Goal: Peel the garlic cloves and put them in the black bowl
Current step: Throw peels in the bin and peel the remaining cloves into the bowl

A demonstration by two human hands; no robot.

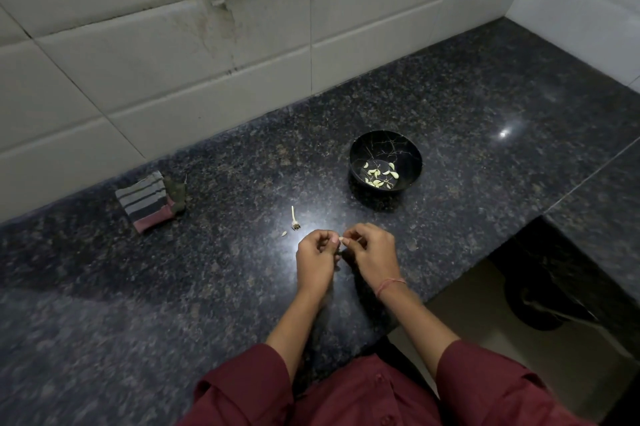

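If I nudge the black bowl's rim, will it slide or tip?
The black bowl would likely slide: the granite counter looks polished. It is probably light, holding only a few peeled cloves. A rim-high push might tip it; its base looks narrower.

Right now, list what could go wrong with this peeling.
1. The garlic clove, pinched between the left hand and right hand, could slip and roll off the near edge of the counter.
2. Skin bits like the scrap lying nearby could ride along into the black bowl, which holds peeled cloves.
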